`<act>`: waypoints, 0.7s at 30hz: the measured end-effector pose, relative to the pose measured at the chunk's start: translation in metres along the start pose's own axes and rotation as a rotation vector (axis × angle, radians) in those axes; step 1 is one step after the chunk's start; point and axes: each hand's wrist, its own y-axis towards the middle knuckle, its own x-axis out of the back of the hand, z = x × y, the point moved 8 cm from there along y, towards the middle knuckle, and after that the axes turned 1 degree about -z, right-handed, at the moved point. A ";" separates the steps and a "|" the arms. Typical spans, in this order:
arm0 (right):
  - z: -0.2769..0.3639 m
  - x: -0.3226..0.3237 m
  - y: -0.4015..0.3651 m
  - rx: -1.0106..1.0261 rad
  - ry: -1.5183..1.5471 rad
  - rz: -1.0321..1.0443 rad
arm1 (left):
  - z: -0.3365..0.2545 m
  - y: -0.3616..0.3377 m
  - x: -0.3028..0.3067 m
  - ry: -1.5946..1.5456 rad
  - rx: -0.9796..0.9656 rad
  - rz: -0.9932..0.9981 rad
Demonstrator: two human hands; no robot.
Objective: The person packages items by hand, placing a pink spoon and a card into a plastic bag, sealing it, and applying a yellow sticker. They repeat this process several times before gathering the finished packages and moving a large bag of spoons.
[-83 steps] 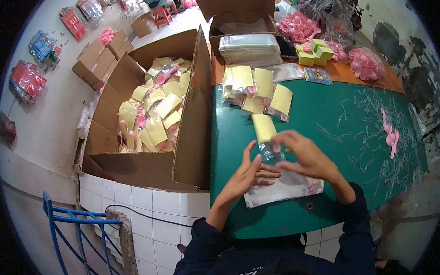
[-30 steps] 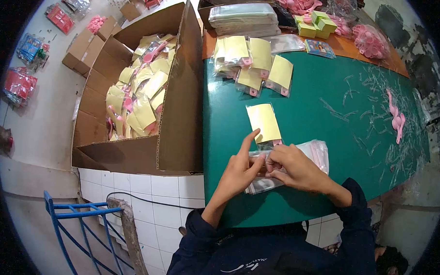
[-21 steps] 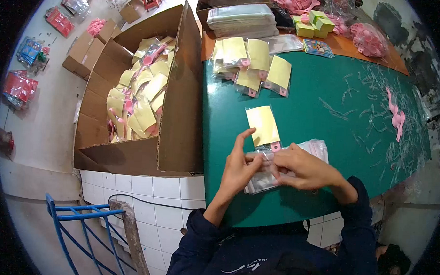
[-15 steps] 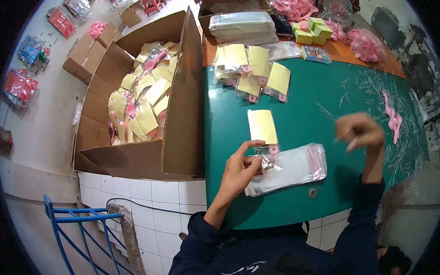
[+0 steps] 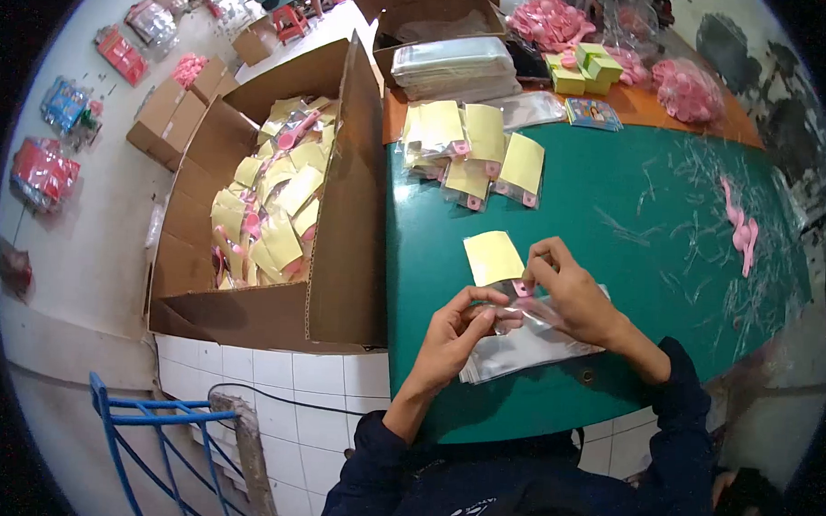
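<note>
My left hand (image 5: 456, 328) pinches the lower end of a clear packet with a yellow card (image 5: 493, 258) and a small pink piece inside; the packet lies on the green table (image 5: 634, 188). My right hand (image 5: 571, 291) grips the same packet near its pink tip, fingers curled over it. Both hands rest over a stack of empty clear bags (image 5: 528, 344) near the table's front edge.
A pile of finished yellow-card packets (image 5: 476, 156) lies farther back. A large open cardboard box (image 5: 279, 199) of such packets stands left of the table. Stacked bags (image 5: 456, 68), yellow boxes (image 5: 579, 68) and pink parts (image 5: 687, 90) sit at the back. Loose pink pieces (image 5: 740, 228) lie right.
My right hand, which had swung out to the right, has come back onto the packet. The left hand has kept its hold on the packet's lower end.
</note>
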 end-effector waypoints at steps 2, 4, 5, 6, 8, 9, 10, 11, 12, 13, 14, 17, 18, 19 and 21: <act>-0.005 0.002 -0.001 -0.007 0.081 -0.018 | -0.005 -0.001 -0.002 0.000 -0.020 0.031; -0.009 0.005 -0.002 -0.016 0.183 -0.023 | -0.007 -0.001 -0.004 0.140 0.053 0.029; -0.012 0.004 -0.002 -0.024 0.195 -0.013 | -0.006 -0.002 -0.002 0.205 0.089 0.009; -0.016 0.004 -0.003 -0.033 0.209 -0.003 | -0.004 -0.003 0.000 0.269 0.126 -0.011; -0.022 0.002 -0.005 -0.052 0.271 0.013 | 0.000 0.000 0.006 0.432 0.073 -0.086; -0.024 0.002 -0.004 -0.059 0.318 0.019 | -0.001 0.002 0.006 0.489 0.029 -0.139; -0.025 0.001 -0.004 -0.065 0.365 0.024 | -0.004 0.003 0.008 0.546 -0.016 -0.191; -0.025 0.001 -0.003 -0.073 0.387 0.043 | -0.008 0.005 0.006 0.624 -0.077 -0.172; -0.025 0.001 -0.003 -0.083 0.408 0.061 | -0.012 0.006 0.003 0.702 -0.138 -0.150; -0.025 0.000 -0.003 -0.093 0.429 0.077 | -0.016 0.007 -0.001 0.780 -0.200 -0.126; -0.028 0.000 -0.004 -0.137 0.459 0.076 | -0.014 0.008 0.003 0.711 -0.147 -0.156; -0.039 -0.004 -0.006 -0.246 0.526 0.056 | -0.011 0.008 0.009 0.606 -0.066 -0.228; -0.045 -0.007 -0.006 -0.268 0.531 0.036 | -0.014 0.008 0.008 0.641 -0.090 -0.238; -0.049 -0.009 -0.008 -0.291 0.536 0.018 | -0.016 0.008 0.007 0.675 -0.112 -0.249; -0.053 -0.017 -0.010 -0.409 0.638 0.027 | -0.013 0.009 0.010 0.684 -0.054 -0.261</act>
